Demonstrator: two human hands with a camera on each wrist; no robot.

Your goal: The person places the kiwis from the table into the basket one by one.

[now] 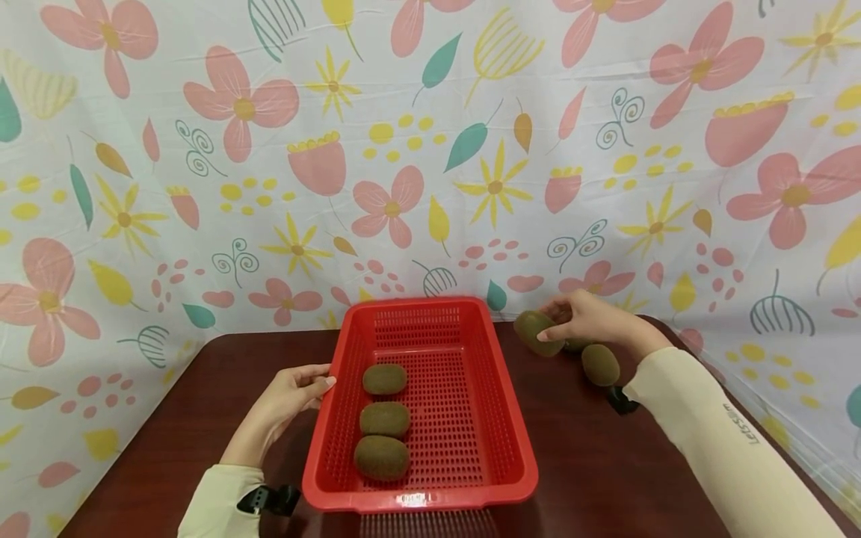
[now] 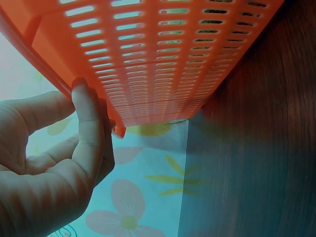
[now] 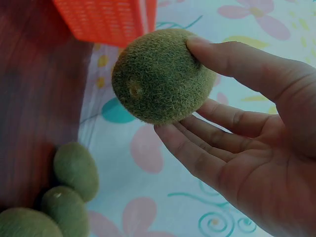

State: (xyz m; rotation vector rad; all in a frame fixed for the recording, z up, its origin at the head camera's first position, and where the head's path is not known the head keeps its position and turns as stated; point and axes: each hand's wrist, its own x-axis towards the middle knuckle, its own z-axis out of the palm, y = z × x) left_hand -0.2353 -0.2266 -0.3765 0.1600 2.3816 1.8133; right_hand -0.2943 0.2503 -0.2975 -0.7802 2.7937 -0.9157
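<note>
My right hand [image 1: 588, 320] holds a brown fuzzy kiwi [image 3: 157, 79] between thumb and fingertips, lifted off the table to the right of a red plastic basket [image 1: 518, 441]. Three kiwis lie in a column along the basket's left side, the nearest kiwi [image 1: 381, 458] close to its front. At the basket's left rim, my left hand [image 1: 291, 396] pinches the edge between thumb and fingers. The left wrist view has that hand [image 2: 74, 143] against the slotted wall from outside.
Beyond the right hand, loose kiwis [image 1: 601, 365] sit on the dark wooden table [image 1: 578, 463]; the right wrist view shows three, one kiwi [image 3: 75, 170] farthest up. A flower-printed cloth [image 1: 430, 149] hangs behind the table and basket.
</note>
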